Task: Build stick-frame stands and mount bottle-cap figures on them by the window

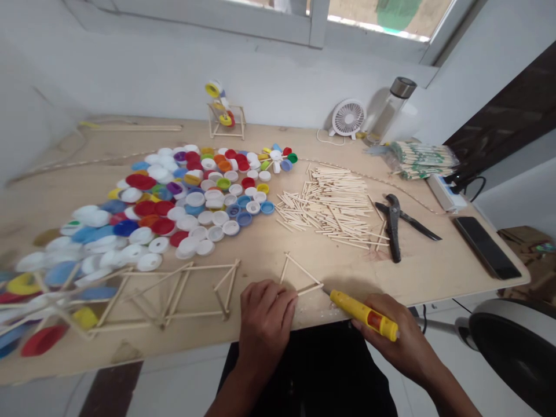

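Note:
A small triangle of thin wooden sticks point(304, 269) lies near the table's front edge. My left hand point(266, 310) is curled palm-down over its lower left part, fingers pressed together on the stick ends. The fingertips hide that corner. My right hand point(393, 330) grips a yellow utility knife point(362, 314) with a red inset in its handle. Its thin dark tip touches or nearly touches the triangle's right corner. To the left of my left hand lies a longer framework of joined sticks point(195, 315), with triangles and crossbars. Pale crumbs are scattered below the triangle.
Many coloured bottle caps point(191, 223) cover the table's left and middle. Loose cut sticks point(334, 200) are piled beyond the triangle. Pliers point(393, 223), a phone point(486, 248), a power strip point(446, 194), bagged sticks point(423, 159), a bottle point(391, 110) and a small fan point(348, 117) stand rightward.

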A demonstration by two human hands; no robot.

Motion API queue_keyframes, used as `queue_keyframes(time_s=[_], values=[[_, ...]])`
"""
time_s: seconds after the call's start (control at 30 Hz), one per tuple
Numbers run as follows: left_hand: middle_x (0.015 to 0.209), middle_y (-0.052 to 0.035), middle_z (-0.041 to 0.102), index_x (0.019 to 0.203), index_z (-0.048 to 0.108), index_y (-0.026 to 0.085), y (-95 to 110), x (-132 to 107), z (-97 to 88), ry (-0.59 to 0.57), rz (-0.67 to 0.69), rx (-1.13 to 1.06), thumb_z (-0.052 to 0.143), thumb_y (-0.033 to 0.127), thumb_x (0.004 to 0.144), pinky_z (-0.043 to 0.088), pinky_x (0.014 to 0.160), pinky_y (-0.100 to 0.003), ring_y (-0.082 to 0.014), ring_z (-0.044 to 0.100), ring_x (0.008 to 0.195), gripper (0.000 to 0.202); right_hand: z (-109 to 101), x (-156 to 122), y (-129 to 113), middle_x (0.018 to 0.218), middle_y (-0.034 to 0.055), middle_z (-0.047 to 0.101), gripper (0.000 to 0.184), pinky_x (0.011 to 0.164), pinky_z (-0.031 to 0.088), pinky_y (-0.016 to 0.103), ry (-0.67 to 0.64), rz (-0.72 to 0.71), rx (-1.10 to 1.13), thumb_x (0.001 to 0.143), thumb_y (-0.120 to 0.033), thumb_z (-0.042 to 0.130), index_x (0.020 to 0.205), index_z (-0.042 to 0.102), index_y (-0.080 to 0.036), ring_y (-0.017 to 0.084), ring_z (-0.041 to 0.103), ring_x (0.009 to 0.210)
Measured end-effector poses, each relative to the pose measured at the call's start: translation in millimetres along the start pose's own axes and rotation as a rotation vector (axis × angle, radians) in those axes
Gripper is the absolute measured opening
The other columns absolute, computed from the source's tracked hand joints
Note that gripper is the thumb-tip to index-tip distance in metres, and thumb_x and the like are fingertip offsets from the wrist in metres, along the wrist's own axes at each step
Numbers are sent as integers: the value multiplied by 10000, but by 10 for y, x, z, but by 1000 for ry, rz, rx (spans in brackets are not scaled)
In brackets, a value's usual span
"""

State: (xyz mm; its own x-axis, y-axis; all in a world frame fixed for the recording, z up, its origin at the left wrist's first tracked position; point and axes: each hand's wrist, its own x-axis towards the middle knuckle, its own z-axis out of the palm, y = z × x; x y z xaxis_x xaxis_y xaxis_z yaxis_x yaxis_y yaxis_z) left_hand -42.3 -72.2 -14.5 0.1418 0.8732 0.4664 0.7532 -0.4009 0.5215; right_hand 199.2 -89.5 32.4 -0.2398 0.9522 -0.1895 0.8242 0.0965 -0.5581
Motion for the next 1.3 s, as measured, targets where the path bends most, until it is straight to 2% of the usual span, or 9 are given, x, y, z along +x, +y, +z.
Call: queue_keyframes(time_s=[0.23,0.4,0.53,0.73,0.9,1.3], values=[[760,-29,624,815,636,197,-7,3,-9,-24,19,40,549,134,830,391,808,-385,-192,528,816,109,-2,-11,-9,736,-3,572,208,593,427,296,1,4,45,840,-405,562,750,498,-229,170,546,668],[805,-40,631,874,639,193,-7,-15,-24,-8,8,36,556,141,830,405,825,-395,-196,530,842,107,-5,-25,-76,693,-20,540,261,537,402,252,-8,-1,134,840,-423,568,706,469,-221,137,517,611],[888,-56,623,980,623,188,-67,-64,-108,-11,12,12,566,110,816,436,834,-387,-198,527,891,191,4,-17,-171,705,-17,532,241,552,392,248,-53,-27,171,845,-402,560,724,468,-216,131,508,619],[892,-58,611,982,612,179,-146,-152,-240,14,-25,-27,515,87,839,482,806,-341,-179,549,892,195,60,32,-294,788,2,574,176,613,422,262,-90,-95,212,836,-365,576,777,498,-219,151,540,702],[928,-62,637,1053,610,195,-171,-191,-205,-2,-42,-16,490,103,849,498,806,-344,-187,579,908,254,120,97,-365,871,37,610,138,694,445,315,-104,-163,165,835,-339,577,906,556,-222,193,563,789],[928,-57,659,1094,585,185,-174,-148,-196,-100,-26,13,464,91,839,452,797,-349,-189,588,886,298,161,106,-327,882,49,628,148,697,445,333,-107,-159,140,829,-338,586,921,573,-222,210,569,791]])
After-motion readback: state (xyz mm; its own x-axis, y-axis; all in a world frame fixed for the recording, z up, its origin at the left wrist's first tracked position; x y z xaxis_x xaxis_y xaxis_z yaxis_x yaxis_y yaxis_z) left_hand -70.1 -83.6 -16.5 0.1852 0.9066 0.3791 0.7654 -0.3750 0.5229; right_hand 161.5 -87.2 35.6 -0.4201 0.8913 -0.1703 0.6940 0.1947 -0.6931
